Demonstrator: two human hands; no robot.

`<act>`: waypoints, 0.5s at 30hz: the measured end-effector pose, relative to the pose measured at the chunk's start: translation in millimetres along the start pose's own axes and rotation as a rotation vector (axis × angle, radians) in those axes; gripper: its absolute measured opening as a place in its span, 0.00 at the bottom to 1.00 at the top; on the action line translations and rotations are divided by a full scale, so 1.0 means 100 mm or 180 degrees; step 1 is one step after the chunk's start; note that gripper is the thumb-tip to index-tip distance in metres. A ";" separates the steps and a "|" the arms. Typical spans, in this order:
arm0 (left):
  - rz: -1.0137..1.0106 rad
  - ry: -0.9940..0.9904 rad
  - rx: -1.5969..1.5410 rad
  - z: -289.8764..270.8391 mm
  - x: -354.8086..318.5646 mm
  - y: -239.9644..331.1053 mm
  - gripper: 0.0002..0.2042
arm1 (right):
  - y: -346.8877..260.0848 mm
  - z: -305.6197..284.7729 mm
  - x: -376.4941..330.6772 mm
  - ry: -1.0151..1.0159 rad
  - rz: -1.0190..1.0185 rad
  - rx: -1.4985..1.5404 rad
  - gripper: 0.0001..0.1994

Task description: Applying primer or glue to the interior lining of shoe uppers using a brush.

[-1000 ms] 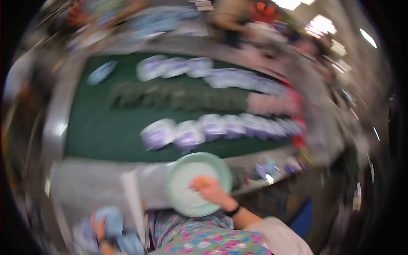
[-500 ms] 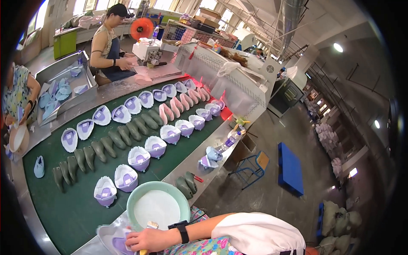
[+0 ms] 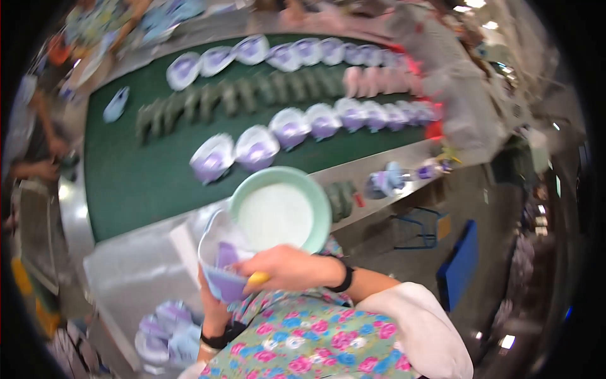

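My left hand grips a purple and white shoe upper from below, tilted so its hollow inside faces up. Over its right edge, my right hand is closed on a brush. Only the brush's yellow handle end shows; its bristles are hidden or blurred. Just beyond both hands stands a pale green basin of white liquid. Similar uppers form rows on the green work surface. Between these rows lie dark green foot-shaped lasts and pink insole-like pieces.
More uppers are heaped at lower left, beside a metal sheet. Right of the basin, the metal ledge carries dark green lasts and light blue pieces. Another person's hands show at far left.
My head view has turned down and left, bringing my left hand and the heaped uppers into sight. The held upper now appears higher and nearer the basin; my right hand stays at it.
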State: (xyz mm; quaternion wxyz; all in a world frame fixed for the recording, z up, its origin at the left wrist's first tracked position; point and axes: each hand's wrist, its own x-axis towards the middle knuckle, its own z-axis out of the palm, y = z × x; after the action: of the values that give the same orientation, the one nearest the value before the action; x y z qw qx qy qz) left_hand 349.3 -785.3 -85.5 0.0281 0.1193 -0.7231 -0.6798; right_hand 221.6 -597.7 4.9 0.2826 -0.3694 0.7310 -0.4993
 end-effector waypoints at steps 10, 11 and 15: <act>-0.0970 -0.1585 0.0055 -0.18 -0.55 0.31 0.26 | 1.49 -0.06 -0.51 0.1950 0.1533 -0.0707 0.09; -0.0989 -0.1947 0.0176 -0.22 -0.48 0.36 0.25 | 1.61 0.02 -0.56 0.1954 0.1908 -0.0412 0.09; -0.1350 -0.2489 -0.0263 -0.39 -0.41 0.24 0.24 | 2.14 0.36 -0.65 0.2186 0.1558 -0.0534 0.08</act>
State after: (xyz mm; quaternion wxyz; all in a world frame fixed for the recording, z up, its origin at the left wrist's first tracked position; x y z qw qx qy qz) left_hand 394.0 -813.6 -53.4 -0.3827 -0.0023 -0.6111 -0.6929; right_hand 231.1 -514.2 -205.3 0.1018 -0.0192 0.8868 -0.4503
